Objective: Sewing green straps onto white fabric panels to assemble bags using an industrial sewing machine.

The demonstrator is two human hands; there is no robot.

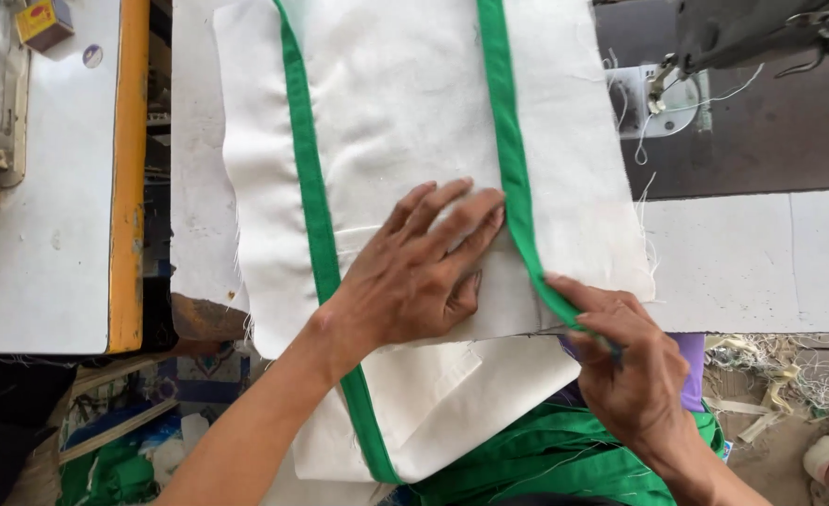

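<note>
On white cloth (396,103): left hand (414,272) spread flat, pressing; right hand (625,361) pinching green strap (513,169).

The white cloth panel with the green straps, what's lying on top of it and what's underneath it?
On the white cloth panel lie two green straps, the left hand pressing flat; the right hand pinches the right strap. Beneath shows the white table edge; the rest is covered.

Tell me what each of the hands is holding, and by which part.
The right hand pinches the right-side green strap at the near edge of the cream fabric panel. The left hand grips nothing; it lies flat on the panel, fingertips beside that strap.
</note>
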